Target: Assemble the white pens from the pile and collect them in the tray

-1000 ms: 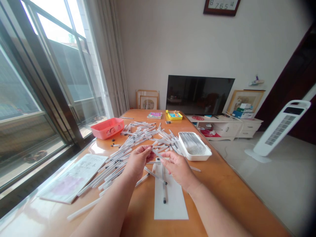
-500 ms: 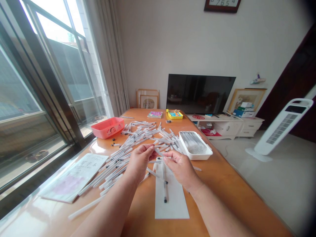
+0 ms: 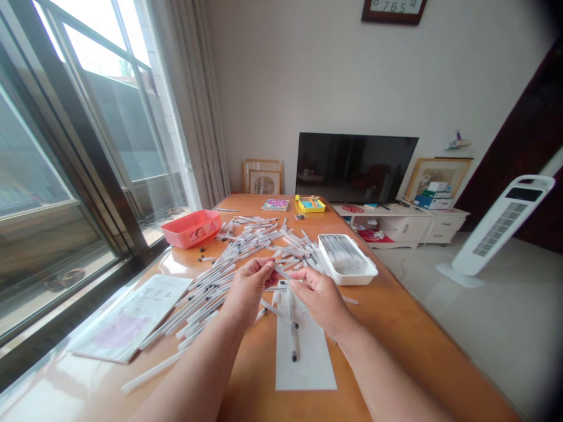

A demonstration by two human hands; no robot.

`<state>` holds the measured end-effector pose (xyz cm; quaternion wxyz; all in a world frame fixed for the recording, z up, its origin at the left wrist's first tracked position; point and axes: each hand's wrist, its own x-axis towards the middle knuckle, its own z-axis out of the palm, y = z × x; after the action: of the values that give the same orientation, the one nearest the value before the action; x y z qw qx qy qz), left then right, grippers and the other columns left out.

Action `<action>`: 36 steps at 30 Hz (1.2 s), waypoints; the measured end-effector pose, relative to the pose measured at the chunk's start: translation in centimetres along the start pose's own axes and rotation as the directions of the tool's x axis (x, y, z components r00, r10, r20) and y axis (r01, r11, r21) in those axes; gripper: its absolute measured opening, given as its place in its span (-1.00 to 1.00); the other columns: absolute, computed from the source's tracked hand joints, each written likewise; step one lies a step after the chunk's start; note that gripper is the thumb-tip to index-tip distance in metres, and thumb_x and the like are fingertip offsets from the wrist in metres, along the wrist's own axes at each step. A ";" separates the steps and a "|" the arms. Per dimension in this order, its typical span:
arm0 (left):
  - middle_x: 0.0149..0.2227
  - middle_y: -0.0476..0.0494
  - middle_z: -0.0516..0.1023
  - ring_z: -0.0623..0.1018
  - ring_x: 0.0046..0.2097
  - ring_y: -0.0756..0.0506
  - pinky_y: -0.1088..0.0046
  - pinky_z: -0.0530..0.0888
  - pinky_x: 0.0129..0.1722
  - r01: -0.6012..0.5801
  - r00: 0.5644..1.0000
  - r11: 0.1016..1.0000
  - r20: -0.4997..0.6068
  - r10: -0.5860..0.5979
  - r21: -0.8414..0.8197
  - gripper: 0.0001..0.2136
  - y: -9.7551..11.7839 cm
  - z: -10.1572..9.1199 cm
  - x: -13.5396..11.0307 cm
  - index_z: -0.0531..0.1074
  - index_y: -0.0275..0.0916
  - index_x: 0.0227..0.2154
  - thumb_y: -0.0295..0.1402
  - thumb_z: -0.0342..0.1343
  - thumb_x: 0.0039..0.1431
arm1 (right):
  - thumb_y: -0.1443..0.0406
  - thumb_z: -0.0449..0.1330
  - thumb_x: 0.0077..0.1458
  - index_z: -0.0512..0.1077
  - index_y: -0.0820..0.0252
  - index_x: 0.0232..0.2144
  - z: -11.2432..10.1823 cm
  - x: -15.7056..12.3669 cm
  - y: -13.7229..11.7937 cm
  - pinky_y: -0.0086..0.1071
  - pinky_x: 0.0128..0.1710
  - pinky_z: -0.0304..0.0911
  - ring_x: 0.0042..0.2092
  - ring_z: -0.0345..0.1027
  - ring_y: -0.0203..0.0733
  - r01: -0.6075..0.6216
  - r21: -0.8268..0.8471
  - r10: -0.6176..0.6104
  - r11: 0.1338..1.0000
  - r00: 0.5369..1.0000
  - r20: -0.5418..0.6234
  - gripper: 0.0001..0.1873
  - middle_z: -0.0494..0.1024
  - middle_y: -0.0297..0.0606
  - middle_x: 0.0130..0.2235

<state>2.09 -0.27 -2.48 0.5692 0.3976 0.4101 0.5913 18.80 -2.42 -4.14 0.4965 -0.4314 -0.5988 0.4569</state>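
Observation:
My left hand and my right hand meet above the middle of the table, fingertips pinched on a translucent white pen barrel. It slants between them, one end in each hand; the fingers hide part of it. Below lies a white paper strip, with a clear pen with a black end lengthwise on it and another crossing it. Left of and beyond my hands spreads a heap of clear pen barrels, several with black ends. Right of them stands a white box filled with pens.
A pink plastic box stands far left, small black caps near it. A notebook lies at the left. Toward the table's far end are a colourful booklet and a yellow box. The table's right edge runs past the white box.
Both hands keep nearly the same pose, still pinching the pen barrel. The whole view has shifted very slightly; the things on the table lie as before.

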 end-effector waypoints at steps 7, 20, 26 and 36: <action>-0.44 -0.08 0.54 0.57 -0.38 -0.01 0.44 0.51 -0.22 0.020 0.995 0.994 -0.099 -0.031 -0.107 -0.76 0.1 -1.4 0.9 0.51 -0.33 -0.34 -0.37 0.38 -0.08 | -0.13 0.14 0.15 0.52 0.22 -0.16 -1.1 0.5 -0.5 -0.50 -0.63 -0.06 -0.61 0.08 -0.38 -0.187 0.217 0.200 0.958 0.979 -0.040 -0.46 0.46 -0.32 -0.57; -0.39 -0.13 0.56 0.61 -0.31 -0.05 0.42 0.52 -0.19 0.046 0.991 0.990 -0.117 -0.061 -0.133 -0.76 0.1 -2.2 1.4 0.47 -0.30 -0.31 -0.41 0.36 -0.04 | 0.17 0.34 0.00 0.49 0.22 -0.30 -2.4 0.8 0.0 -0.47 -0.47 0.19 -0.45 0.29 -0.34 -0.136 0.357 0.189 0.924 0.975 -0.119 -0.74 0.60 -0.23 -0.40; -0.39 -0.13 0.56 0.54 -0.38 0.00 0.50 0.44 -0.34 0.101 0.995 0.995 0.020 -0.101 0.000 -0.74 -0.7 -2.3 1.2 0.49 -0.28 -0.35 -0.29 0.38 -0.07 | 0.18 0.40 -0.02 0.49 0.18 -0.24 -2.5 1.0 -0.2 -0.45 -0.35 0.28 -0.35 0.37 -0.31 -0.052 0.529 0.182 0.847 0.964 -0.196 -0.69 0.62 -0.20 -0.30; -0.37 -0.21 0.60 0.57 -0.36 -0.03 0.50 0.46 -0.32 0.270 0.946 0.961 0.168 -0.277 0.061 -0.71 -0.5 -0.4 -0.1 0.46 -0.29 -0.37 -0.29 0.42 -0.08 | 0.10 0.39 -0.02 0.52 0.22 -0.29 -1.2 0.9 0.0 -0.42 -0.31 0.31 -0.35 0.36 -0.30 -0.110 0.441 0.185 0.891 0.974 -0.132 -0.66 0.60 -0.20 -0.28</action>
<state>1.86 -0.40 -3.09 0.6720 0.3977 0.4206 0.4619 19.91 -1.40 -3.85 0.5928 -0.3928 -0.4035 0.5758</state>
